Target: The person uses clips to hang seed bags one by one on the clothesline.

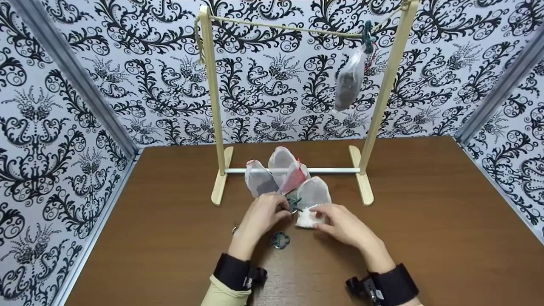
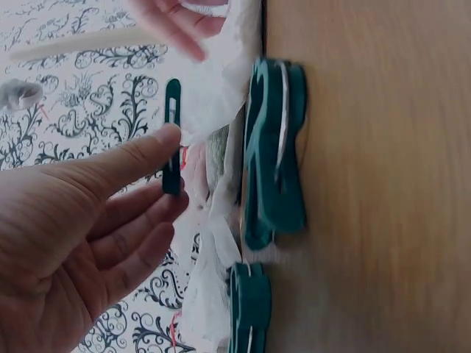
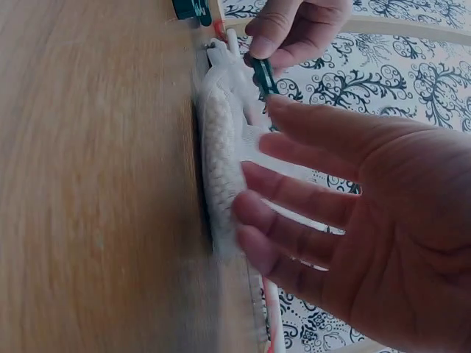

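My left hand (image 1: 265,214) pinches a green clothespin (image 2: 172,180) between thumb and fingers, above the table. My right hand (image 1: 346,225) is at the lower right of a white mesh bag (image 1: 314,191) filled with small white pieces. In the right wrist view its loosely bent fingers (image 3: 254,209) are right at the side of this bag, not wrapped round it. Behind the hands lie two more mesh bags, one with dark filling (image 1: 261,180) and one with pinkish-red filling (image 1: 294,178). A second green clothespin (image 1: 280,240) lies on the table between the forearms.
A wooden rack (image 1: 210,85) stands behind the bags, its white bar (image 1: 340,170) low across them. From its rope (image 1: 276,27) hangs a dark-filled bag (image 1: 350,80), held by a green clothespin (image 1: 367,36). Another clothespin (image 2: 250,309) lies near the left wrist.
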Demonstrator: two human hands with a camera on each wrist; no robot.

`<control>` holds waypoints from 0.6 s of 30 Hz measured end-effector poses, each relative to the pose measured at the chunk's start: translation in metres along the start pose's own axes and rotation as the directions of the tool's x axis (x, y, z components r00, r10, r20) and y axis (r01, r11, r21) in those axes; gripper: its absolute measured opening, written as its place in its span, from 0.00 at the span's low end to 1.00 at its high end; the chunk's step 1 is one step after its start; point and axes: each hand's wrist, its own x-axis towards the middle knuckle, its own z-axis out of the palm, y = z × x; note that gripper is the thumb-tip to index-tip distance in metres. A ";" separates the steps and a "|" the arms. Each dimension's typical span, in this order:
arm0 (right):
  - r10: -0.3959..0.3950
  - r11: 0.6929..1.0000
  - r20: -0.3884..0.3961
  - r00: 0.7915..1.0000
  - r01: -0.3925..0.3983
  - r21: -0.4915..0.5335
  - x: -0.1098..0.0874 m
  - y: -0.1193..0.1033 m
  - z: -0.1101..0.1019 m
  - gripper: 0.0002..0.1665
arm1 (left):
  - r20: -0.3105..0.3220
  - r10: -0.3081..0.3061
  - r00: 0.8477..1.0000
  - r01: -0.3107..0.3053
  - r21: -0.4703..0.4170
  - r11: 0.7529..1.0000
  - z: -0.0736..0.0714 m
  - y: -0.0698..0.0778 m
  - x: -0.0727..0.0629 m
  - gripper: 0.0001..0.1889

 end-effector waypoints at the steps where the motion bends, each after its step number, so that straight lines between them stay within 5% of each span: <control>1: 0.001 1.000 -0.026 1.000 -0.001 0.013 0.001 0.001 0.000 0.21 | 0.000 0.009 1.000 -0.009 -0.006 1.000 0.001 0.002 0.001 0.05; 9: -0.037 0.998 -0.185 0.982 0.044 0.037 0.003 0.004 -0.001 0.25 | 0.010 0.064 0.998 -0.064 -0.022 0.998 0.009 0.016 0.004 0.06; 18: 0.000 0.998 -0.229 0.974 0.012 0.054 0.003 0.007 -0.004 0.21 | -0.024 0.130 0.991 -0.130 0.012 0.991 0.016 0.023 0.007 0.07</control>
